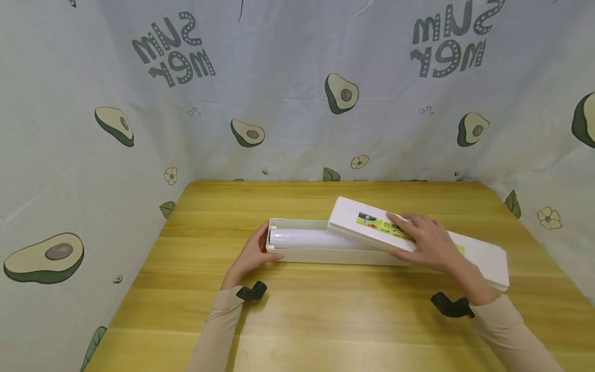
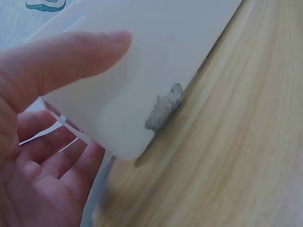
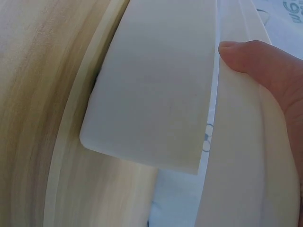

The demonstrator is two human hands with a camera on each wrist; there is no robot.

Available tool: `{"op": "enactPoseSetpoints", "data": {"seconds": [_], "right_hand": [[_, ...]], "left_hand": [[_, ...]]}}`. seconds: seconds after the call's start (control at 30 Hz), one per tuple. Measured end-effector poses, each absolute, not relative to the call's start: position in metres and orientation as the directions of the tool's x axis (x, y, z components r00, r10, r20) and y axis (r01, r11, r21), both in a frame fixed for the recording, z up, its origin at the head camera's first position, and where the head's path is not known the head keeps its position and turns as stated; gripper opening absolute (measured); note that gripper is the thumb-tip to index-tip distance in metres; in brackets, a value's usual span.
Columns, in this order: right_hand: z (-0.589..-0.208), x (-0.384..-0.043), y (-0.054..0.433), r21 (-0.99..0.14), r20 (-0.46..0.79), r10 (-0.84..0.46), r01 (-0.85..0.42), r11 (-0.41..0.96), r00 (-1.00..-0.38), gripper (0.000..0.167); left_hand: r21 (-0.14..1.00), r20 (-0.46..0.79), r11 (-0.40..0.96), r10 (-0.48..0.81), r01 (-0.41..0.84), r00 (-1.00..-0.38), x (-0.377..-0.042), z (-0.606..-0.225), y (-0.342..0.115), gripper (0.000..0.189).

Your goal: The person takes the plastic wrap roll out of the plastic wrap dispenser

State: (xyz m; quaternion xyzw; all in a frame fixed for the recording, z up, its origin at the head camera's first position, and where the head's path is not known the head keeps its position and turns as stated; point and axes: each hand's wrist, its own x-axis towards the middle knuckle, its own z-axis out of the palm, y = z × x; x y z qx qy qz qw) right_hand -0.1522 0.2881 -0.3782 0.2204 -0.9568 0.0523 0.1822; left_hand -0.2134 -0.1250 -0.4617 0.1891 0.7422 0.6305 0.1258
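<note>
A long white box lies on the table with its top off at the left part, and a roll of clear or whitish film shows inside. My left hand grips the box's left end, thumb on the front wall and fingers behind the end. The white lid, with a yellow-green label, slants above the box's right half. Across its middle my right hand holds it, thumb on the near edge. In the right wrist view a narrow gap separates the lid from the box.
A wooden table carries everything. Behind and on both sides hangs a pale curtain printed with avocados. Close by the box's bottom edge, a grey torn patch marks the front wall. Black wrist mounts sit on both forearms.
</note>
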Motion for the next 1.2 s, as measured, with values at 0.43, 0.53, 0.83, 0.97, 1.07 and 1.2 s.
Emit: {"op": "enactPoseSetpoints", "data": {"seconds": [0.43,0.53,0.83,0.97,1.07,1.2], "right_hand": [[-0.377,-0.149,0.299,-0.051,0.364,-0.340,-0.384,0.922,-0.867,0.090],[-0.378,-0.149,0.302,-0.050,0.369,-0.341,-0.384,0.922,-0.865,0.091],[-0.380,-0.147,0.308,-0.049,0.364,-0.329,-0.370,0.928,-0.872,0.091],[-0.381,-0.146,0.310,-0.047,0.354,-0.324,-0.362,0.931,-0.877,0.091],[-0.381,-0.145,0.311,-0.046,0.349,-0.315,-0.351,0.935,-0.883,0.090],[-0.381,-0.144,0.313,-0.052,0.346,-0.304,-0.342,0.938,-0.887,0.090]], "left_hand": [[0.979,0.067,0.140,0.462,0.147,-0.884,-0.216,-0.461,-0.123,0.100],[0.980,0.066,0.138,0.465,0.146,-0.883,-0.216,-0.462,-0.123,0.100],[0.983,0.050,0.139,0.448,0.124,-0.893,-0.215,-0.464,-0.124,0.101],[0.982,0.046,0.142,0.447,0.121,-0.894,-0.214,-0.464,-0.125,0.101],[0.982,0.052,0.142,0.446,0.128,-0.894,-0.214,-0.463,-0.125,0.101],[0.981,0.063,0.136,0.444,0.137,-0.894,-0.212,-0.463,-0.125,0.100]]}}
